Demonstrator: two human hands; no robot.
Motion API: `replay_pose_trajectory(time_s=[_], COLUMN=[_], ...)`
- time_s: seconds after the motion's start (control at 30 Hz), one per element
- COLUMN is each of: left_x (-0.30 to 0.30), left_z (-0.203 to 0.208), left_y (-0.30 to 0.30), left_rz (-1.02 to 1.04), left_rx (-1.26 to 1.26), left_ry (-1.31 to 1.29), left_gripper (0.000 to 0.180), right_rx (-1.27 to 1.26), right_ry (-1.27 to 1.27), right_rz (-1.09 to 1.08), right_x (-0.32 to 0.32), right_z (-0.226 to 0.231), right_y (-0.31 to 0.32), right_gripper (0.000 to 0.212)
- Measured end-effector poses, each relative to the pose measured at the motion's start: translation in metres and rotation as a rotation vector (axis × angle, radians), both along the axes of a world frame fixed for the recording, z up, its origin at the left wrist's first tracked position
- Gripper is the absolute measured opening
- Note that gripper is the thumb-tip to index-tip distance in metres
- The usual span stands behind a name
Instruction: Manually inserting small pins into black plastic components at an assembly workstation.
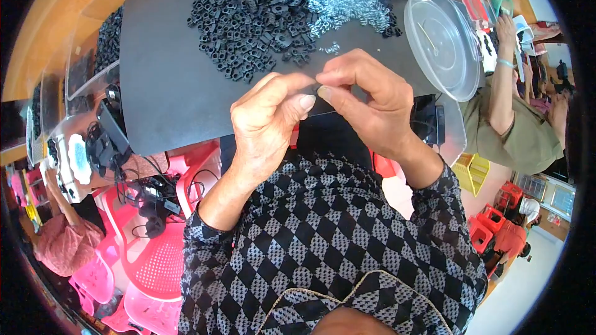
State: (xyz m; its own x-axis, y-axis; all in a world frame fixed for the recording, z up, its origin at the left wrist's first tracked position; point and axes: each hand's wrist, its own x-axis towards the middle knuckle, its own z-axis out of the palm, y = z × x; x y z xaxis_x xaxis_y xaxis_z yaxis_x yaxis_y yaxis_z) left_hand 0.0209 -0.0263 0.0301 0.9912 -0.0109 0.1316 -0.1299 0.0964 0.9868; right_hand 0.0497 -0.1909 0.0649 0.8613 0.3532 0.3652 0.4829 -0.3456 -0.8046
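My left hand (264,121) and my right hand (372,102) meet fingertip to fingertip above the near edge of the dark table (167,74). Each is closed in a pinch. Whatever sits between the fingertips is too small and too hidden to name; a bit of something dark shows by the right thumb. Beyond my hands spreads a heap of small black plastic parts (248,22). On its right side lies a pile of small shiny, clear or silvery pieces (347,3), with a few loose pieces (332,48) nearer to my right hand.
A round clear plastic lid (428,65) with a thin stick on it lies at the table's right. Clear bins (93,80) of black parts stand at left, near cables and adapters (112,124). Pink chairs (155,267) are lower left; people work on both sides.
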Motion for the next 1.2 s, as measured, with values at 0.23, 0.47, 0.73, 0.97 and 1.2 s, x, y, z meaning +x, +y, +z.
replay_pose_trajectory(time_s=[0.23, 0.47, 0.73, 0.97, 1.2], left_x=[-0.002, -0.003, -0.003, -0.003, -0.001], left_z=[-0.005, -0.005, -0.008, -0.010, -0.010], left_y=[-0.001, -0.003, 0.002, 0.005, 0.009], left_rz=[0.026, 0.086, 0.025, -0.011, -0.010], left_rx=[0.133, 0.175, 0.096, 0.025, 0.147], left_ry=[-0.074, -0.144, -0.072, -0.030, -0.124], left_gripper=[0.016, 0.014, 0.016, 0.016, 0.015], right_rx=[-0.061, 0.013, 0.128, 0.056, -0.025], right_ry=[-0.186, 0.210, 0.560, 0.663, 0.575], right_rz=[-0.024, 0.018, 0.044, 0.062, 0.092], right_x=[-0.005, -0.006, 0.003, 0.009, 0.013], right_z=[-0.006, 0.005, 0.012, 0.013, 0.009], right_y=[0.004, -0.003, -0.005, -0.006, -0.004], right_gripper=[0.015, 0.016, 0.015, 0.014, 0.015])
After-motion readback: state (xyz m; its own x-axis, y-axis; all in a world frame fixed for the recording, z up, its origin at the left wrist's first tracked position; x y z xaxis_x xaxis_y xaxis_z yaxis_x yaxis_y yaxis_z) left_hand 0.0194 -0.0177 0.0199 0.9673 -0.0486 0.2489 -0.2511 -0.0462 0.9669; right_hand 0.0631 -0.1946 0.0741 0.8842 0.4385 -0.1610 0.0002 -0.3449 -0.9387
